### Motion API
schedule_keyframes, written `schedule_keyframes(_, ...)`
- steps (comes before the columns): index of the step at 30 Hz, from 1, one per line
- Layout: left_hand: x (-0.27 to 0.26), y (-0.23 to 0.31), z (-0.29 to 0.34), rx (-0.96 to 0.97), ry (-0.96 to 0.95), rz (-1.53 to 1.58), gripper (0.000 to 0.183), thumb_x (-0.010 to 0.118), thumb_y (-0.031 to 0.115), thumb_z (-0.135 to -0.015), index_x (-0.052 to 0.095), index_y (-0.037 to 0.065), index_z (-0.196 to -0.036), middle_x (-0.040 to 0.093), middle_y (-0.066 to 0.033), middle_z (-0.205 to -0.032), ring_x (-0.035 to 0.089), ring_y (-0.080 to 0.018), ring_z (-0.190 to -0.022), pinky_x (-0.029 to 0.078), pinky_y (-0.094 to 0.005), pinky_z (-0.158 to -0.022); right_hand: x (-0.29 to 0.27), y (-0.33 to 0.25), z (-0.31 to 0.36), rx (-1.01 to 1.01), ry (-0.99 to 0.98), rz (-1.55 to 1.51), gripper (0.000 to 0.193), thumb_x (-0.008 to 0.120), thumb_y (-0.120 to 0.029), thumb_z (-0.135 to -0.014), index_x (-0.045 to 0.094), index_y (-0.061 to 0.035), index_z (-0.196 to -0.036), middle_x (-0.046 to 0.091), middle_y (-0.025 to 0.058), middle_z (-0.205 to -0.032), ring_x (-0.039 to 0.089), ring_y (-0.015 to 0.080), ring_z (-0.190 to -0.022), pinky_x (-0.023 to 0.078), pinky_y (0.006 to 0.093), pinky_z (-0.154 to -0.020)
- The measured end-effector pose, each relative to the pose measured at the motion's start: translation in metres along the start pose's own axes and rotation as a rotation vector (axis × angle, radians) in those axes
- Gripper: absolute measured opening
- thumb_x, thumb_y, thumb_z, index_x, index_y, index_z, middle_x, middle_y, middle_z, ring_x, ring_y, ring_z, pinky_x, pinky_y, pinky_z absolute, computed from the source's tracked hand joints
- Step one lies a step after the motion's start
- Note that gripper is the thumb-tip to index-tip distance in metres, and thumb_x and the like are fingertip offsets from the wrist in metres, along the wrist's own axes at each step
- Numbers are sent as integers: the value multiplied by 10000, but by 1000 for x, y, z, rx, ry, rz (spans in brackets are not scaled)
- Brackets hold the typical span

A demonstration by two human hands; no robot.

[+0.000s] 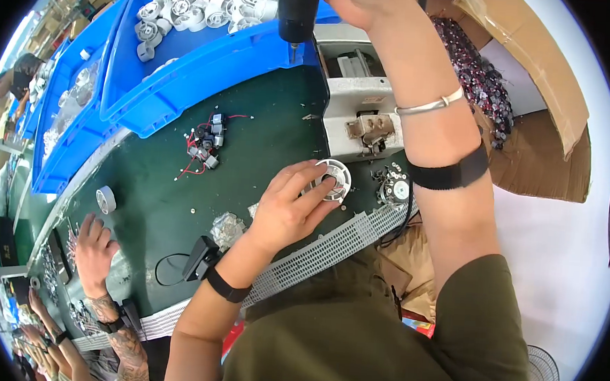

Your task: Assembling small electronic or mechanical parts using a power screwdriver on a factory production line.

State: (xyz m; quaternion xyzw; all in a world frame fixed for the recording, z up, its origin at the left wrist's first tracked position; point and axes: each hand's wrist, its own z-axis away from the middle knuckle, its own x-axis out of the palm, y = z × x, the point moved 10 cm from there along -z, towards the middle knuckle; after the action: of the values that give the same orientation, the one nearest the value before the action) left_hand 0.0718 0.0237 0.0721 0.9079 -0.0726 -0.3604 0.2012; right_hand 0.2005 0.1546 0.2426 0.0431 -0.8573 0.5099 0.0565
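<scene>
My left hand rests on the green table at its near side, its fingers closed over a round white plastic housing and pressing inside its rim. Higher up, at the top edge of the view, my right hand grips a black electric screwdriver; part of this hand is cut off by the frame. The screwdriver points down, its bit well apart from the housing. Right of the housing sits a small pile of screws with a round metal part.
A blue bin of white housings stands at the back. Small motors with red wires lie mid-table. A grey machine stands right of them, beside a cardboard box. At left, a co-worker's hand is near a white ring.
</scene>
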Motion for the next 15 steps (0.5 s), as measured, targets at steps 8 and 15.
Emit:
schedule_keyframes(8,-5,-10,4,-25,33,-12,338,781,87,-625,672,35,-940,611,-110,-1059,609,-316,-989,520,-401,-832,-23,-44,86,-205,117,141,343,713,-59,-745,563,74,-1023,590,90,-701,603,180,-624,482,276,-572)
schedule_keyframes(15,-3,-12,5,-24,34,-13,356,780,69,-605,676,39,-944,614,-113,-1063,615,-315,-985,526,-383,-812,-66,-13,160,-147,581,187,472,612,30,-757,431,73,-1191,582,103,-676,561,180,-545,466,296,-532)
